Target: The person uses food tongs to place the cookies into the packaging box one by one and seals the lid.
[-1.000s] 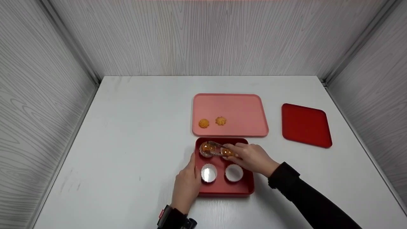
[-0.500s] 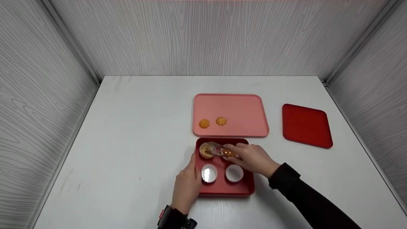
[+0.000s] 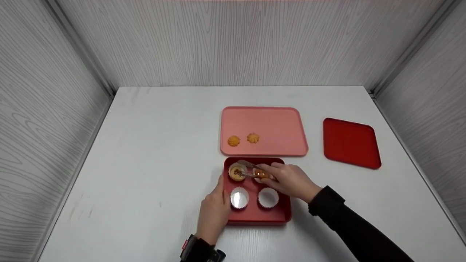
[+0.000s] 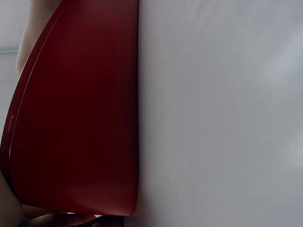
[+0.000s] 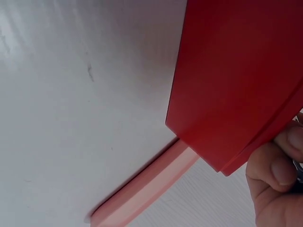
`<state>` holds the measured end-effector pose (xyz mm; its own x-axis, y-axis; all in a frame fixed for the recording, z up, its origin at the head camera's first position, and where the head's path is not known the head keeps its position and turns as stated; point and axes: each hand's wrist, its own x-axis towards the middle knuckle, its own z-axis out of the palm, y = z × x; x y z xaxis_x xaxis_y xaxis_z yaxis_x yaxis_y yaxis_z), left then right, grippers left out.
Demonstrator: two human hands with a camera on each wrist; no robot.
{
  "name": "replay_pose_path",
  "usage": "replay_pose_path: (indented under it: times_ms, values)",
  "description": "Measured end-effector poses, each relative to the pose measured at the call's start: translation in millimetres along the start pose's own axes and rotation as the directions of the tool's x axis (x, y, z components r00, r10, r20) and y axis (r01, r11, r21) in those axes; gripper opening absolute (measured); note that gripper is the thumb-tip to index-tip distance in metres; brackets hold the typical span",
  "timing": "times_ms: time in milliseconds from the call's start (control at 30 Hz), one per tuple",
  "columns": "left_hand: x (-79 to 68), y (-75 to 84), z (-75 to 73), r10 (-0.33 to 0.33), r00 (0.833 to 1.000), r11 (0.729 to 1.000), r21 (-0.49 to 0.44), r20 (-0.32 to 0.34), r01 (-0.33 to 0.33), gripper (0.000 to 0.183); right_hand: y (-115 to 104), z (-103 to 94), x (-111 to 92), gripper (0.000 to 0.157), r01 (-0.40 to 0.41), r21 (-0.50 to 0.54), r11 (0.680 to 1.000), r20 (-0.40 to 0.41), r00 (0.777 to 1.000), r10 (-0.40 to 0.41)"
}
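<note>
My right hand [image 3: 289, 180] holds metal tongs [image 3: 251, 175] over the far half of a red box [image 3: 255, 217]. The tongs' arms stand apart, and their tips are at a round cookie [image 3: 237, 177] in the far left paper cup [image 3: 230, 168]. Another cookie [image 3: 260, 174] sits in the far right cup, partly hidden by the tongs and fingers. Two near paper cups [image 3: 239, 198] show no cookie in them. My left hand [image 3: 214, 211] grips the box's left wall. In the left wrist view, this wall [image 4: 80, 109] fills the left side, with fingers at the lower corner.
A pink tray [image 3: 271, 127] lies just beyond the box, with two swirl cookies, one left [image 3: 233, 141] and one right [image 3: 253, 138], near its front edge. To the right is a flat red tray [image 3: 350, 143]. Grey wood-grain panels [image 3: 233, 43] enclose the white table's back and sides.
The cookie between the tongs' tips now lies lower in the far left cup and looks paler. The tongs have spread slightly wider. My left hand and the box have stayed in place.
</note>
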<state>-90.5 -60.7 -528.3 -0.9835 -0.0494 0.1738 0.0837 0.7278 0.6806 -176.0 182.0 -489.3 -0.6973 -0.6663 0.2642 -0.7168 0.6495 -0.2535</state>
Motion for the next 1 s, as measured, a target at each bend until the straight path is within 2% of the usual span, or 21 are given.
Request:
replay_pose_path:
  times_ms: [233, 400, 667, 833, 1000]
  values:
    - [0.4, 0.4, -0.2, -0.002, 1.0, 1.0, -0.008, 0.004, 0.002, 0.052, 1.6, -3.3, -2.6, 0.043, -0.022, 0.021, 1.0, 0.008, 1.0, 0.022]
    - [-0.6, 0.3, -0.6, 0.014, 1.0, 1.0, 0.001, -0.006, -0.014, 0.051, 3.7, -9.1, -5.3, 0.049, -0.056, 0.04, 0.998, 0.016, 0.998, 0.055]
    - [-0.6, 0.5, -0.3, 0.011, 1.0, 1.0, 0.013, -0.006, -0.011, 0.051, 14.4, -19.7, -7.1, 0.054, -0.053, 0.044, 0.998, -0.117, 0.991, 0.058]
    - [-0.5, 0.8, -1.1, 0.0, 1.0, 1.0, 0.004, 0.009, 0.0, 0.052, 20.9, -25.9, -7.3, 0.051, -0.103, 0.014, 0.995, -0.141, 0.985, 0.104]
    - [-0.1, 1.3, -1.8, -0.009, 1.0, 1.0, -0.006, 0.021, 0.009, 0.053, 28.0, -27.2, -7.3, 0.048, -0.11, 0.015, 0.994, -0.175, 0.978, 0.111]
